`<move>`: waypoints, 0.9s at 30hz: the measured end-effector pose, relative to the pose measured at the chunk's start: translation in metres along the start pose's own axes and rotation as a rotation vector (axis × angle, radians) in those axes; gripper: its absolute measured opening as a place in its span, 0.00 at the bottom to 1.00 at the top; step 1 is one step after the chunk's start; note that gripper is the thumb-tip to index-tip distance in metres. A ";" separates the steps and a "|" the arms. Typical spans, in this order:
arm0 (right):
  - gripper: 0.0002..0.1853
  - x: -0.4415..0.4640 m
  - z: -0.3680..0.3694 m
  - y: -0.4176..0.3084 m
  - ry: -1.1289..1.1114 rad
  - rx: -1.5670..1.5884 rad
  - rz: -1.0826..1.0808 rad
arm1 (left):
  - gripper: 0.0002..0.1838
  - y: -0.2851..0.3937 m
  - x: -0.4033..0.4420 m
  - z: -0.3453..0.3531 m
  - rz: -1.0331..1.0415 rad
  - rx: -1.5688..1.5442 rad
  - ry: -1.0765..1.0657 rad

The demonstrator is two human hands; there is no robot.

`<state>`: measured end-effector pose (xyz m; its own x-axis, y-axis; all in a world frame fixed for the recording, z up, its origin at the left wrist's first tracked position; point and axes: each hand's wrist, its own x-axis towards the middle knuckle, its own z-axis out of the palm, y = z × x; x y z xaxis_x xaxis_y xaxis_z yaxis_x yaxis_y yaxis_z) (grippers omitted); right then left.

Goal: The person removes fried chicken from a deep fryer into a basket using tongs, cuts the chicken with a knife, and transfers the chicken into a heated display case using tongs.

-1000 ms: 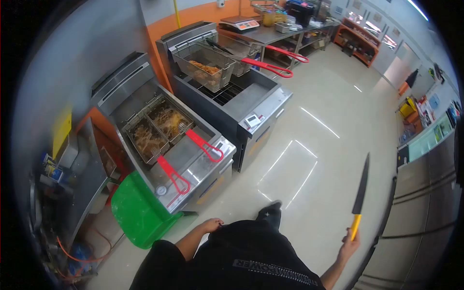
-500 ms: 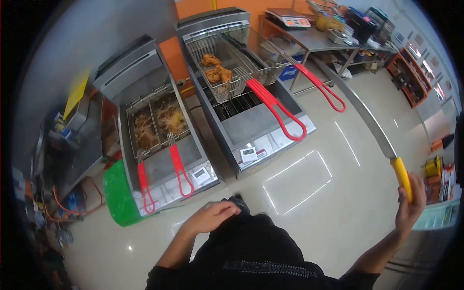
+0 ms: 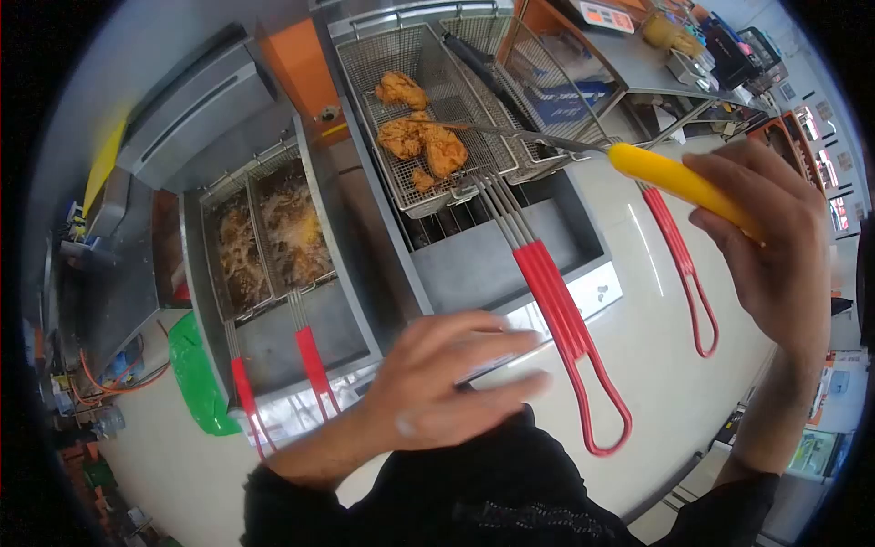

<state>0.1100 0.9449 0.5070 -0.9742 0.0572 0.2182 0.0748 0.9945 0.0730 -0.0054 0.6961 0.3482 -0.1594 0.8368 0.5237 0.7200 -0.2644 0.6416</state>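
My right hand (image 3: 766, 228) is closed on the yellow handle of a knife (image 3: 674, 182). The knife's blade points left over a wire fryer basket (image 3: 383, 68), its tip at pieces of fried chicken (image 3: 442, 150) inside. My left hand (image 3: 456, 378), slightly blurred, has its fingers apart and holds nothing. It hovers left of the basket's red handle (image 3: 561, 314), not touching it. A second basket (image 3: 519, 87) stands beside the first, with black-handled tongs (image 3: 488, 77) lying in it.
At left, a fryer (image 3: 333, 333) holds two baskets in bubbling oil, their red handles (image 3: 313, 360) pointing toward me. A green plastic piece (image 3: 196, 378) is beside it. At upper right stands a metal table (image 3: 638, 68) with a scale (image 3: 606, 16) and containers.
The view is closer to the right fryer. My right hand has brought the knife from out at the right to over the chicken basket. My left hand has moved forward, its fingers spreading.
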 end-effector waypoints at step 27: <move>0.17 0.109 0.084 -0.003 -0.265 -0.082 -0.102 | 0.12 -0.043 0.063 0.069 0.458 0.035 -0.231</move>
<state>-0.0141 0.9556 0.4489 -0.9984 -0.0114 -0.0556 -0.0204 0.9865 0.1625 0.0002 0.7934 0.3147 0.3282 0.7242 0.6064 0.7037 -0.6158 0.3545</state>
